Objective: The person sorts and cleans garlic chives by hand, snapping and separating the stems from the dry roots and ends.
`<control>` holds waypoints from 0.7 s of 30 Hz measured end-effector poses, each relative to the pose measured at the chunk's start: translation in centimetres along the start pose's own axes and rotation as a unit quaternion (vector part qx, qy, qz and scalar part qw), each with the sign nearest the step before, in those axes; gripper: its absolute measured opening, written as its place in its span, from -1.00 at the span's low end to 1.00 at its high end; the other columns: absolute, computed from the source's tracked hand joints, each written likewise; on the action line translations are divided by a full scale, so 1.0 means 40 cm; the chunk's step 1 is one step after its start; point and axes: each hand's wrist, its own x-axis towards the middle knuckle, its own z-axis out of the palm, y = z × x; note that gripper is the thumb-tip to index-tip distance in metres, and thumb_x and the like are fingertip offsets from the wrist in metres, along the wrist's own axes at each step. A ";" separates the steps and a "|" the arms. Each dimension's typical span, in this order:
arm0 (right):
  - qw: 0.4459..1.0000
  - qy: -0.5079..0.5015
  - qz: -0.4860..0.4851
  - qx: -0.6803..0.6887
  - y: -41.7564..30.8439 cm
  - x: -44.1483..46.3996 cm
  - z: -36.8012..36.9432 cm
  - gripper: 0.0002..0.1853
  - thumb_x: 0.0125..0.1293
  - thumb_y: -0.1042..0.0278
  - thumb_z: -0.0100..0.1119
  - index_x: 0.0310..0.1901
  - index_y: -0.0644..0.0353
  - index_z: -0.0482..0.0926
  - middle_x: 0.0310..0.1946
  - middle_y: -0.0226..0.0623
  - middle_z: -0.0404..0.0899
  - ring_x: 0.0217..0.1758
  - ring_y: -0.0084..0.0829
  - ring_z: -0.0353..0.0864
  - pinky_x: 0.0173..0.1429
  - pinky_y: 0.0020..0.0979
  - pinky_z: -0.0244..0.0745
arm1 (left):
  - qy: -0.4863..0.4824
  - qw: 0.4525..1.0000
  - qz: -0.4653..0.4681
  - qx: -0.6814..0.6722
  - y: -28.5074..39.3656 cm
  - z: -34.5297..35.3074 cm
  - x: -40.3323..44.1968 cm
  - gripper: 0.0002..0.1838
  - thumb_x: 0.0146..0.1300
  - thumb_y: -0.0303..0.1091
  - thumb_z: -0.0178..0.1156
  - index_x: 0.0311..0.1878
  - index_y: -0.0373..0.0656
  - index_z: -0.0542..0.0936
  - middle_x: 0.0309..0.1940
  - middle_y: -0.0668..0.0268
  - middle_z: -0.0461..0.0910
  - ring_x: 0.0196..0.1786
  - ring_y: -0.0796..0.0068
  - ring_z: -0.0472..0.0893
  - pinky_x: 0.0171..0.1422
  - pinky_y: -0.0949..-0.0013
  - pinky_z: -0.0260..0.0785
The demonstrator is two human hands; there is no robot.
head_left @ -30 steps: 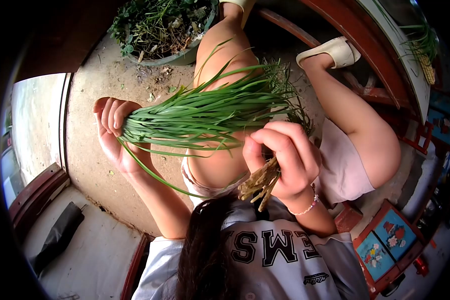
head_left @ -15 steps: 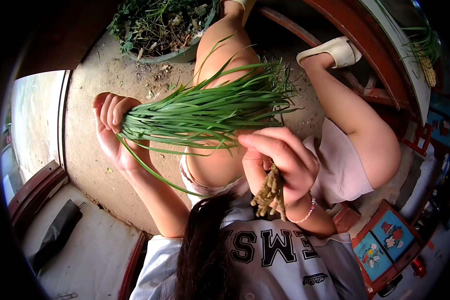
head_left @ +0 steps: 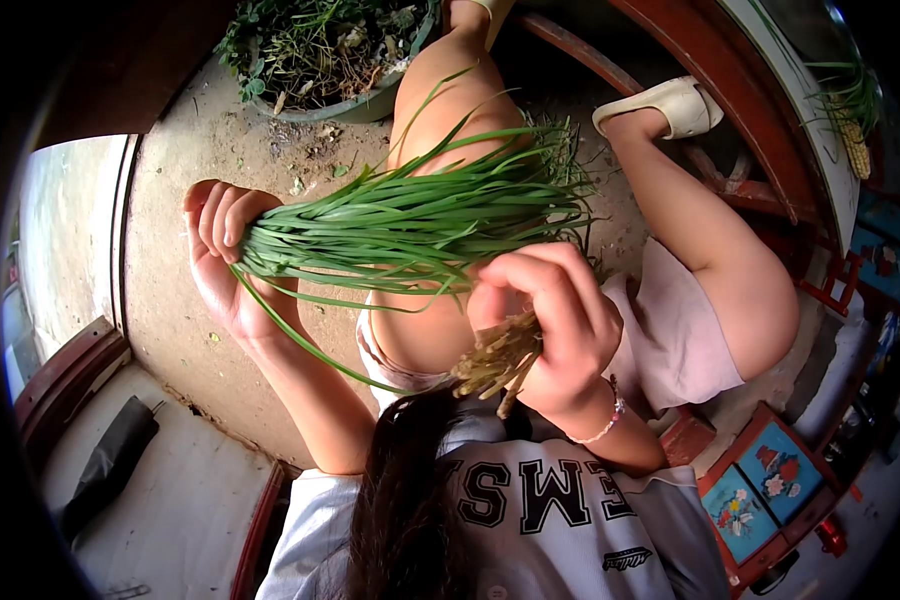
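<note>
A bunch of long green chives point(head_left: 410, 225) stretches across the middle of the view, above my lap. My left hand point(head_left: 228, 232) grips its left end, fingers wrapped round it, and one long leaf trails down toward my shirt. Close to the bunch's lower right side, my right hand point(head_left: 560, 320) is curled around a bundle of short brown root-like stalks point(head_left: 495, 365). The stalk ends stick out below the palm, pointing down and left. Their other ends are hidden in the fingers.
A round tub point(head_left: 355, 107) of soil, greenery and plant scraps stands ahead, with loose bits on the floor point(head_left: 200, 300) beside it. Dark red wooden furniture point(head_left: 730, 85) is at upper right. A flower-painted blue cabinet point(head_left: 765, 480) is at lower right.
My right hand has turned and shifted slightly left, swinging the brown stalks from pointing down to pointing down and left. My left hand and the chives stay nearly still.
</note>
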 end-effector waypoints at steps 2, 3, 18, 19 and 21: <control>0.999 -0.014 0.035 0.038 0.007 -0.005 -0.007 -0.92 0.00 0.55 0.12 -0.45 0.27 0.43 -0.57 -0.34 0.40 -0.66 -0.58 0.33 -0.60 -0.60 0.23 | -0.002 1.000 0.003 0.000 -0.001 0.000 -0.001 -0.80 0.20 -0.41 -0.14 -0.53 -0.18 0.35 -0.84 0.50 0.07 -0.78 0.68 0.05 -0.60 0.59 0.03; 0.995 -0.021 0.059 0.080 0.015 -0.014 -0.011 -0.92 0.02 0.52 0.12 -0.46 0.27 0.41 -0.55 -0.35 0.39 -0.68 -0.63 0.25 -0.58 -0.66 0.17 | -0.006 1.000 0.001 0.014 -0.004 0.000 -0.001 -0.80 0.20 -0.41 -0.14 -0.53 -0.18 0.35 -0.84 0.51 0.07 -0.79 0.69 0.04 -0.60 0.59 0.03; 0.967 0.142 0.200 -0.062 0.078 0.006 -0.095 -0.90 -0.05 0.63 0.17 -0.44 0.26 0.52 -0.55 -0.39 0.38 -0.66 -0.61 0.21 -0.54 -0.63 0.17 | -0.028 0.999 0.010 0.018 -0.020 0.006 0.000 -0.83 0.18 -0.51 -0.16 -0.54 -0.15 0.30 -0.84 0.49 0.06 -0.77 0.69 0.03 -0.61 0.59 -0.01; 0.984 0.109 0.131 -0.043 0.075 0.007 -0.091 -0.88 -0.06 0.62 0.19 -0.43 0.25 0.53 -0.53 -0.36 0.41 -0.62 -0.57 0.29 -0.51 -0.62 0.23 | -0.029 0.999 0.013 0.018 -0.022 0.006 -0.001 -0.83 0.18 -0.51 -0.16 -0.54 -0.15 0.30 -0.84 0.49 0.06 -0.77 0.69 0.03 -0.61 0.59 -0.01; 0.998 0.051 0.031 -0.024 0.051 0.023 -0.080 -0.84 -0.11 0.61 0.24 -0.41 0.24 0.55 -0.49 -0.28 0.45 -0.52 -0.46 0.44 -0.45 -0.57 0.36 | -0.034 0.999 0.014 0.014 -0.030 0.011 -0.003 -0.82 0.18 -0.51 -0.15 -0.55 -0.15 0.30 -0.84 0.49 0.06 -0.77 0.69 0.03 -0.62 0.59 -0.01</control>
